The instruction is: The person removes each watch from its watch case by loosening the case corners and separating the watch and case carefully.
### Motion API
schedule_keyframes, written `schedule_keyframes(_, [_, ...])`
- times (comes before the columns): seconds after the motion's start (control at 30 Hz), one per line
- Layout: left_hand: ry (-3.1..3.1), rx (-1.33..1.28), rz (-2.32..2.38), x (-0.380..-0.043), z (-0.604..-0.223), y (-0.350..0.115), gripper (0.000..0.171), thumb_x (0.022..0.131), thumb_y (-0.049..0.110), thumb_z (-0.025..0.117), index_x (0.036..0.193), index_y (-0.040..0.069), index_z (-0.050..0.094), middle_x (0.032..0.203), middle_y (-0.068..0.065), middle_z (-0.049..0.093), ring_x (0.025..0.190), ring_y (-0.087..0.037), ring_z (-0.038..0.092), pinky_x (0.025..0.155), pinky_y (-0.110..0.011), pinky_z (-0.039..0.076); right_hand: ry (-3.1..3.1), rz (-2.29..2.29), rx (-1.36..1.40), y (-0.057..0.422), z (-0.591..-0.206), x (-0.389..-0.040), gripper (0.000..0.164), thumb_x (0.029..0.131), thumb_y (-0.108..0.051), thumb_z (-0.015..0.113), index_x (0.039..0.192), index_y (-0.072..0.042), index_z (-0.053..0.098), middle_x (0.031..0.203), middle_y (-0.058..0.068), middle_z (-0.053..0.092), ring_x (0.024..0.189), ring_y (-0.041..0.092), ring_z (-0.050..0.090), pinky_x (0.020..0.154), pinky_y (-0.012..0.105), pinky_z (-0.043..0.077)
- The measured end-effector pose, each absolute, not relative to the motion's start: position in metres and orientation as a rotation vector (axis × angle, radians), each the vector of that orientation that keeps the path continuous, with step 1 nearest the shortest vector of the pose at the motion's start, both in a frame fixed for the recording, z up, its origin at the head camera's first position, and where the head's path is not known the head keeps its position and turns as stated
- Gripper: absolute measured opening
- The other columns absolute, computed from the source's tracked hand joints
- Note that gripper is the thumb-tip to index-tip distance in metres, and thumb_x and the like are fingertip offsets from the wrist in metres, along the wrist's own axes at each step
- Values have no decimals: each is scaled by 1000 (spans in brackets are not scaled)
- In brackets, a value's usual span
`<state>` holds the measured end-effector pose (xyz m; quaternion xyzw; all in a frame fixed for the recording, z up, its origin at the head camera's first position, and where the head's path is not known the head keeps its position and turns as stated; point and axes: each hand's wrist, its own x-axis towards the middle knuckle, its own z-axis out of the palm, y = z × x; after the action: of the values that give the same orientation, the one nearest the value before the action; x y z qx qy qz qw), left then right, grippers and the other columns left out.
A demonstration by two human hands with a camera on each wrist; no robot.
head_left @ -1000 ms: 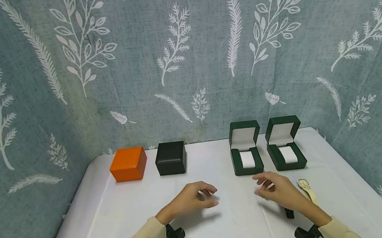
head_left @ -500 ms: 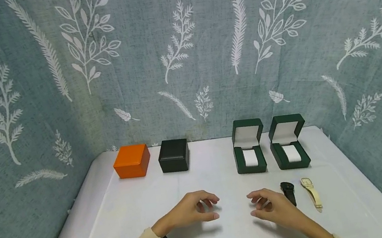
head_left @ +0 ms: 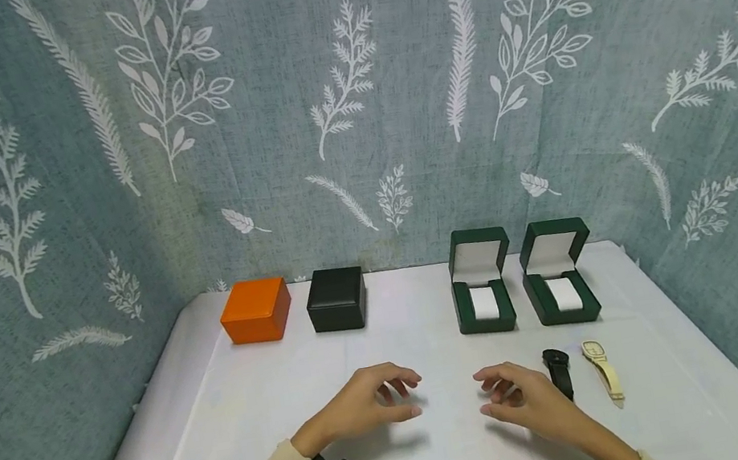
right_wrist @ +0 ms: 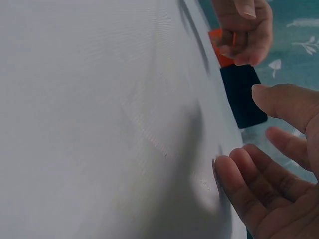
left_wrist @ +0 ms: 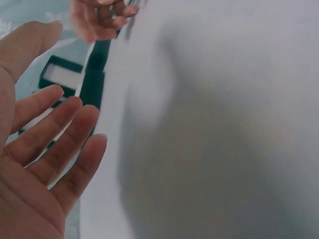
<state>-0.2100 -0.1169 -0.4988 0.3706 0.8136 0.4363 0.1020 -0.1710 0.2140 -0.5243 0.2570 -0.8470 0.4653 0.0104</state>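
Over the middle of the white table my left hand (head_left: 369, 402) hovers with relaxed, slightly bent fingers and nothing in them; the left wrist view shows its bare palm (left_wrist: 35, 184). Facing it across a gap is my right hand (head_left: 525, 399), also loose and holding nothing. Just beyond the right hand lies a black watch (head_left: 559, 373), its lower end partly hidden by that hand. A gold watch (head_left: 603, 371) lies to the right of the black one. Behind them stand two dark green watch boxes, the left box (head_left: 480, 283) and the right box (head_left: 558, 273), lids up, each with a white cushion inside.
An orange box (head_left: 255, 311) and a black box (head_left: 337, 299) stand with lids down at the back left of the white table (head_left: 239, 414). A grey-green patterned curtain (head_left: 283, 155) encloses the back and both sides.
Over the second, my right hand has drawn back towards me and slightly left, uncovering the black watch. The left hand has come slightly nearer. In the last half second both barely move.
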Motion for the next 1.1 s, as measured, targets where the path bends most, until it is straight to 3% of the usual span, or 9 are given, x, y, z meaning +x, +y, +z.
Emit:
schedule_keyframes(0.27, [2539,1082,1352,-232,-487,-144,43,92,29,81,128,9,69,120,-11,70,99,-19,67,83,-37,58,-2640,1465,812,200,-516,-181,43,93,-26,80,130,-9,67,107,5,69,91,15,67,76,28,58])
schedule_keyframes(0.5, [2684,977,1384,-252,-472,-176,42,90,30,83,127,17,69,117,0,69,100,-19,68,83,-42,58,-2633,1538,800,183,-509,-194,45,93,-25,80,131,-6,65,109,10,69,90,15,66,76,29,59])
schedule_keyframes(0.8, [2792,796,1474,-281,-454,-210,58,88,35,84,133,4,66,129,-14,67,105,-29,65,87,-45,56,-2641,1532,767,154,-500,-215,46,93,-26,80,133,-7,66,110,11,70,91,12,67,79,28,58])
schedule_keyframes(1.1, [2803,659,1481,-303,-450,-233,68,85,30,87,140,2,60,139,-17,59,114,-39,61,88,-47,55,-2602,1549,753,119,-497,-235,45,93,-23,80,132,-6,66,111,12,70,93,16,68,82,31,58])
